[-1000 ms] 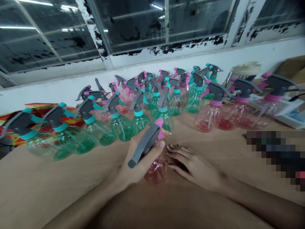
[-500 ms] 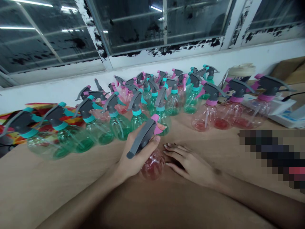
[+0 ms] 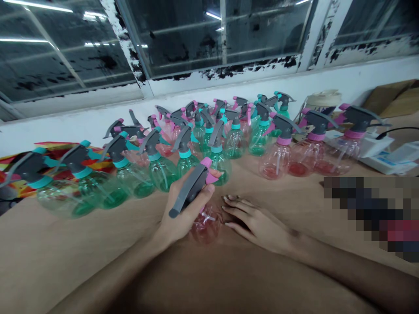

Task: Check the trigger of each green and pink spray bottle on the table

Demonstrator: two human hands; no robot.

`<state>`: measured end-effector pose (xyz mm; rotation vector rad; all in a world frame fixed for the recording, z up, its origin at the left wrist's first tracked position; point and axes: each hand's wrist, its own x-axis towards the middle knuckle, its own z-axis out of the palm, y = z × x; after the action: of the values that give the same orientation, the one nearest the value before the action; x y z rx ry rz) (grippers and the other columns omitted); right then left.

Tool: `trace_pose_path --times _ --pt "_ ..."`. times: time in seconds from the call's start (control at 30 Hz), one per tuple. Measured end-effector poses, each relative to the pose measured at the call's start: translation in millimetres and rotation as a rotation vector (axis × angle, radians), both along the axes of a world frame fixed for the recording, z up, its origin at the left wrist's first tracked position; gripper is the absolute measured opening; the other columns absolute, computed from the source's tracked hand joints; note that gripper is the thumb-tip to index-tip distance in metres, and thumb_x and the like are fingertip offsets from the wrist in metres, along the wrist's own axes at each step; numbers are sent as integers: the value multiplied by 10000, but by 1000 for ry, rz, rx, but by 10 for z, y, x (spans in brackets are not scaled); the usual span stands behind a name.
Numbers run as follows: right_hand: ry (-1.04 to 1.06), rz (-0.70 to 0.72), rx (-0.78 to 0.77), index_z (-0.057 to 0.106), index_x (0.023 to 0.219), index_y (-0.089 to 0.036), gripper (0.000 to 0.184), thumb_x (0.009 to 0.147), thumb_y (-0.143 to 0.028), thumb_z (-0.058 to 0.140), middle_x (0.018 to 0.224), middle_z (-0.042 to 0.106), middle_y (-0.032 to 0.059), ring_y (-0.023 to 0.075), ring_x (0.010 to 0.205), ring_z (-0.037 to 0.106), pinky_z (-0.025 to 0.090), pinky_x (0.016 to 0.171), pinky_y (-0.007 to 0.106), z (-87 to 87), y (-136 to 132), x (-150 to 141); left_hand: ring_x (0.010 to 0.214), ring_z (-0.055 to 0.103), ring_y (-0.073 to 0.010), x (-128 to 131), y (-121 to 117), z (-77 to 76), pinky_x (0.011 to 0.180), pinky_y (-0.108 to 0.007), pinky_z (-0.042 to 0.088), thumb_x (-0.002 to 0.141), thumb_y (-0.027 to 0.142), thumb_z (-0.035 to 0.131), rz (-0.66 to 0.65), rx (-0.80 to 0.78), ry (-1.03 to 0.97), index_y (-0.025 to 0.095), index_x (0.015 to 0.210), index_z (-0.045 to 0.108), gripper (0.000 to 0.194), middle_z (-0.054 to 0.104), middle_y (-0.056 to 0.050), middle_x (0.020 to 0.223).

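While the left hand (image 3: 181,222) grips the bottle (image 3: 205,229) high up, just under its grey and pink spray head (image 3: 193,187), the right hand (image 3: 265,224) lies palm down on the table (image 3: 81,257). The left fingers are closed around the neck, with the thumb on the near side; the far fingertips are partly hidden. The right fingers are stretched out and slightly bent, a little apart, their tips near the body of the bottle; whether they touch it, I cannot tell.

The bottle stands on the table in front of the person, between the two hands. Its body is clear pink, and the grey lever points back over the left hand.

Beyond it, a slanting row of green bottles (image 3: 132,179) with teal collars runs from the left edge to the middle. Three pink bottles (image 3: 275,161) stand to the right, and behind the middle is a crowd of both colours. A red and yellow cloth (image 3: 59,147) lies behind the row at left. On the right are a white device (image 3: 382,161), a black cable (image 3: 401,127), a pale tub (image 3: 322,99) and some cardboard (image 3: 389,98). A white wall (image 3: 81,122) with windows (image 3: 196,39) rises behind.
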<state>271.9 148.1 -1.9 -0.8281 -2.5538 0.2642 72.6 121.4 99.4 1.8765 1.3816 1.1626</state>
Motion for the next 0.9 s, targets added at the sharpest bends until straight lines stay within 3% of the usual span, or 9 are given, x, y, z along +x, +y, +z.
trace_pose_path --times 0.1,0.23,0.47,0.67,0.9 --pt "-15 -14 -7 532 1274 -126 408 938 -333 427 1357 518 123 239 1291 419 356 1078 439 -10 -20 48 613 553 -140 32 -14 43 613 -267 477 843 324 546 16 35 36 228 872 608 118 583 14 683" --pt "-29 -27 -22 522 1291 -144 420 936 -348 431 1371 504 113 244 1306 398 351 1081 449 -13 -57 136 545 519 -128 97 -26 97 509 -251 441 839 355 525 9 46 74 217 721 577 188 564 19 626" --pt "17 -52 -65 536 1278 -212 407 917 -386 465 1385 494 72 233 1304 404 370 1073 434 -8 -164 302 599 559 -144 157 -49 110 577 -271 457 854 368 497 -46 60 94 215 739 577 208 570 19 613" --pt "54 -53 -91 398 1380 -211 524 908 -428 465 1417 454 78 235 1305 401 369 1066 464 -12 -246 424 680 579 -171 279 -71 108 611 -289 486 834 363 505 -85 103 67 263 899 629 173 625 -3 741" --pt "12 -141 -143 313 1423 -225 687 849 -555 495 1429 434 91 271 1296 411 385 1045 485 180 -399 461 493 432 -102 347 -54 27 488 -227 407 820 332 549 -108 68 -1 225 1013 610 228 486 53 587"
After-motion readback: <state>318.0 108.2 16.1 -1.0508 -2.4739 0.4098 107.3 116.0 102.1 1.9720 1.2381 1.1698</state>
